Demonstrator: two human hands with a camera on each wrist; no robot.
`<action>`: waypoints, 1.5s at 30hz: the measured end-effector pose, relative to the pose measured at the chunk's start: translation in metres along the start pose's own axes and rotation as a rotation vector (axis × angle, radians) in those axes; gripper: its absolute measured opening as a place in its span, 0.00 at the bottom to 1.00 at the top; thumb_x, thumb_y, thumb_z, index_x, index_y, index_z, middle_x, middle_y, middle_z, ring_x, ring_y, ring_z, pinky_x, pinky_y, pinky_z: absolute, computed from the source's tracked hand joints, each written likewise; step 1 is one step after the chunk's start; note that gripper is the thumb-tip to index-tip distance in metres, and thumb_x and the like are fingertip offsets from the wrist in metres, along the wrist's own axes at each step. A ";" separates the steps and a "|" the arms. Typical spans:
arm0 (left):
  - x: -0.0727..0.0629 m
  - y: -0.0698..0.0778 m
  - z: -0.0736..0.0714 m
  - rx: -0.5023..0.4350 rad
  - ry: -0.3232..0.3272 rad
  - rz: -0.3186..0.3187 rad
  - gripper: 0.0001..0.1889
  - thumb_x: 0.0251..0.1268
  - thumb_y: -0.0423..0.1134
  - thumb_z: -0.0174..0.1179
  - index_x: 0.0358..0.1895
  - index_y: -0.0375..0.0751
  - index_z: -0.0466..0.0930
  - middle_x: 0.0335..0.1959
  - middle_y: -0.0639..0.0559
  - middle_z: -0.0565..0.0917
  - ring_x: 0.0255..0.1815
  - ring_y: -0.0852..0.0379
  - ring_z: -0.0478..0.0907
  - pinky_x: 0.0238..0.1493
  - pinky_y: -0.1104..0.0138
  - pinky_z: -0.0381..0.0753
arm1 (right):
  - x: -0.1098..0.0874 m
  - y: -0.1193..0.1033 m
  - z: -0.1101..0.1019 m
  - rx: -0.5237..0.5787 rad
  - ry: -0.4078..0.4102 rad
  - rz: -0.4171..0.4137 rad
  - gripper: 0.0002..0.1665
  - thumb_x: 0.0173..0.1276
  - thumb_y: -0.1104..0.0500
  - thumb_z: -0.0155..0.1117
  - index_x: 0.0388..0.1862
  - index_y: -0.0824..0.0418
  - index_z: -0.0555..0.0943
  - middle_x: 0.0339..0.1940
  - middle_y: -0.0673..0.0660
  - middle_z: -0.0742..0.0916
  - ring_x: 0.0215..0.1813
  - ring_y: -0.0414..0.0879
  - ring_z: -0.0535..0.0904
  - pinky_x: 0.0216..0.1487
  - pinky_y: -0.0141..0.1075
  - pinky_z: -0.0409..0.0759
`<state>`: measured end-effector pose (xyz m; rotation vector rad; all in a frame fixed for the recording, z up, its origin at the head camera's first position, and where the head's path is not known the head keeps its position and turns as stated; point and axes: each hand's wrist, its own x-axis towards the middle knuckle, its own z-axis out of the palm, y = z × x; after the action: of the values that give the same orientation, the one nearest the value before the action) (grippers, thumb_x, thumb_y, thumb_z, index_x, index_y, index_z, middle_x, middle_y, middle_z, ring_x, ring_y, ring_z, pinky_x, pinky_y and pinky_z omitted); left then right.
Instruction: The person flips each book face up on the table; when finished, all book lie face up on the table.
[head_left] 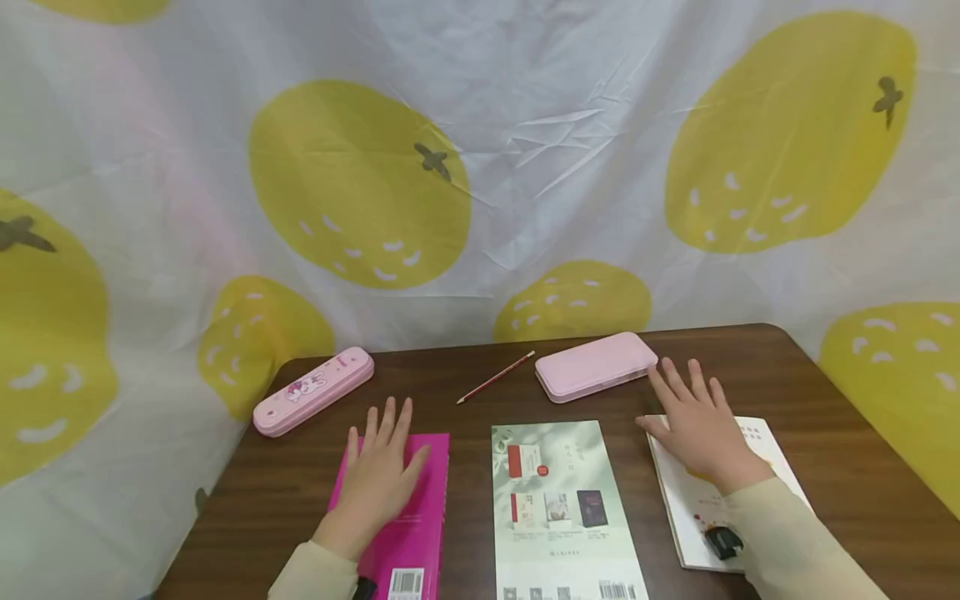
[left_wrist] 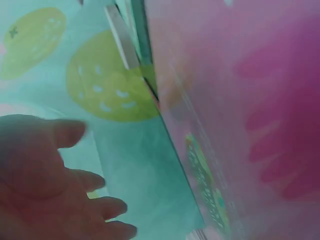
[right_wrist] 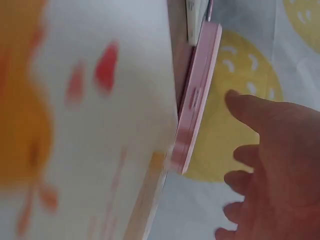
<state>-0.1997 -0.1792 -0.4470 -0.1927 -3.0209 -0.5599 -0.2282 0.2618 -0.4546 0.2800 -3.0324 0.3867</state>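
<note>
My left hand (head_left: 382, 479), fingers spread, is over a magenta book (head_left: 423, 533) with a barcode at its lower edge. In the left wrist view the hand (left_wrist: 45, 180) appears apart from the glossy magenta cover (left_wrist: 215, 90), which carries a pinkish reflection. My right hand (head_left: 697, 429) spreads its fingers above a white book (head_left: 686, 512) with orange and red print. From the right wrist view, this hand (right_wrist: 280, 160) holds nothing and hovers off the white cover (right_wrist: 135, 115). Its fingertips come near a plain pink case (head_left: 596, 367) in the head view.
Between the hands lies a pale green booklet (head_left: 566, 475). Behind it is a red pencil (head_left: 495, 377). A pink pencil case (head_left: 315, 392) with a rabbit picture sits at the back left of the brown table (head_left: 468, 508). A lemon-print curtain (head_left: 525, 167) hangs behind.
</note>
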 end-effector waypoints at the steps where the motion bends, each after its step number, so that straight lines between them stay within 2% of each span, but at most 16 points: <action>1: -0.002 0.001 0.000 -0.006 -0.011 0.006 0.42 0.75 0.54 0.57 0.84 0.45 0.49 0.85 0.39 0.49 0.86 0.33 0.41 0.80 0.35 0.36 | 0.001 -0.005 0.000 -0.006 0.014 -0.010 0.49 0.77 0.40 0.58 0.84 0.64 0.52 0.85 0.70 0.54 0.83 0.75 0.41 0.77 0.72 0.40; 4: -0.007 0.004 -0.003 -0.044 -0.033 0.025 0.42 0.71 0.48 0.64 0.82 0.41 0.54 0.84 0.36 0.53 0.84 0.32 0.46 0.80 0.35 0.43 | 0.004 -0.020 0.004 -0.040 0.053 -0.052 0.47 0.75 0.43 0.62 0.83 0.63 0.57 0.83 0.72 0.60 0.81 0.74 0.55 0.76 0.72 0.50; 7: -0.014 0.003 -0.008 -0.103 -0.052 0.046 0.38 0.68 0.43 0.67 0.78 0.37 0.64 0.80 0.32 0.61 0.81 0.30 0.55 0.78 0.36 0.53 | 0.008 -0.038 0.007 -0.035 0.078 -0.095 0.44 0.74 0.45 0.64 0.81 0.62 0.62 0.81 0.71 0.64 0.76 0.71 0.67 0.73 0.68 0.62; 10: -0.021 0.000 -0.015 -0.127 -0.062 0.044 0.33 0.66 0.41 0.68 0.73 0.37 0.72 0.76 0.33 0.69 0.77 0.32 0.65 0.74 0.38 0.64 | 0.011 -0.056 0.010 0.012 0.082 -0.125 0.40 0.73 0.47 0.66 0.78 0.61 0.68 0.80 0.69 0.68 0.72 0.68 0.74 0.67 0.63 0.73; 12: -0.026 -0.004 -0.019 -0.115 -0.062 0.034 0.31 0.64 0.41 0.69 0.70 0.40 0.75 0.72 0.35 0.74 0.73 0.34 0.71 0.69 0.39 0.71 | 0.014 -0.068 0.011 0.055 0.071 -0.142 0.37 0.73 0.48 0.67 0.76 0.60 0.71 0.78 0.68 0.71 0.71 0.67 0.75 0.63 0.61 0.77; 17: -0.034 -0.015 -0.026 -0.073 -0.062 0.023 0.29 0.58 0.38 0.74 0.65 0.41 0.80 0.66 0.36 0.80 0.67 0.33 0.77 0.63 0.38 0.76 | 0.020 -0.092 0.015 0.150 0.009 -0.179 0.34 0.73 0.48 0.67 0.74 0.58 0.74 0.76 0.64 0.74 0.74 0.62 0.73 0.65 0.60 0.76; 23: -0.040 -0.028 -0.030 -0.016 -0.130 0.003 0.33 0.49 0.37 0.79 0.64 0.42 0.82 0.65 0.29 0.78 0.64 0.26 0.76 0.58 0.36 0.77 | 0.028 -0.117 0.022 0.221 -0.065 -0.226 0.31 0.73 0.49 0.67 0.72 0.57 0.76 0.74 0.61 0.76 0.74 0.58 0.73 0.71 0.56 0.73; 27: -0.044 -0.037 -0.035 -0.020 -0.166 -0.032 0.37 0.45 0.38 0.82 0.65 0.42 0.81 0.67 0.27 0.76 0.65 0.24 0.73 0.56 0.35 0.78 | 0.034 -0.140 0.023 0.269 -0.131 -0.259 0.30 0.73 0.51 0.68 0.71 0.57 0.77 0.72 0.60 0.78 0.73 0.57 0.75 0.72 0.54 0.73; 30: -0.045 -0.043 -0.040 -0.020 -0.178 -0.051 0.38 0.42 0.38 0.83 0.64 0.41 0.82 0.65 0.28 0.77 0.64 0.27 0.74 0.56 0.36 0.79 | 0.038 -0.154 0.024 0.305 -0.173 -0.286 0.30 0.72 0.52 0.69 0.71 0.57 0.77 0.72 0.58 0.78 0.72 0.55 0.76 0.71 0.52 0.74; 33: -0.048 -0.049 -0.043 -0.010 -0.179 -0.048 0.36 0.38 0.36 0.84 0.59 0.41 0.84 0.59 0.31 0.80 0.59 0.31 0.76 0.55 0.38 0.79 | 0.041 -0.165 0.025 0.315 -0.197 -0.335 0.30 0.72 0.53 0.70 0.70 0.59 0.77 0.71 0.59 0.78 0.71 0.54 0.77 0.71 0.51 0.75; 36: -0.051 -0.055 -0.044 -0.004 -0.193 -0.056 0.34 0.35 0.36 0.84 0.56 0.43 0.85 0.54 0.33 0.81 0.56 0.34 0.77 0.54 0.38 0.80 | 0.046 -0.173 0.030 0.321 -0.225 -0.374 0.31 0.72 0.54 0.69 0.71 0.60 0.76 0.71 0.60 0.78 0.64 0.53 0.80 0.68 0.50 0.77; 40: -0.058 -0.066 -0.045 -0.012 -0.270 -0.092 0.40 0.34 0.36 0.84 0.61 0.44 0.82 0.53 0.33 0.80 0.55 0.34 0.78 0.54 0.37 0.79 | 0.054 -0.185 0.040 0.328 -0.273 -0.389 0.33 0.71 0.56 0.70 0.73 0.59 0.75 0.72 0.61 0.77 0.66 0.53 0.79 0.68 0.48 0.76; 42: -0.062 -0.072 -0.046 -0.045 -0.327 -0.122 0.44 0.34 0.35 0.85 0.65 0.46 0.78 0.52 0.34 0.80 0.54 0.36 0.79 0.54 0.37 0.80 | 0.057 -0.192 0.046 0.321 -0.285 -0.400 0.33 0.70 0.57 0.71 0.72 0.59 0.75 0.71 0.61 0.77 0.70 0.54 0.76 0.71 0.48 0.74; 45: -0.065 -0.079 -0.047 -0.113 -0.398 -0.146 0.48 0.33 0.32 0.84 0.68 0.46 0.74 0.49 0.39 0.81 0.50 0.42 0.81 0.53 0.41 0.81 | 0.059 -0.200 0.051 0.318 -0.290 -0.421 0.32 0.69 0.59 0.72 0.71 0.62 0.76 0.70 0.63 0.78 0.71 0.56 0.76 0.72 0.48 0.73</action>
<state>-0.1444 -0.2767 -0.4364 -0.0987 -3.4107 -0.7909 -0.2509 0.0488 -0.4498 1.0556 -3.0431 0.8506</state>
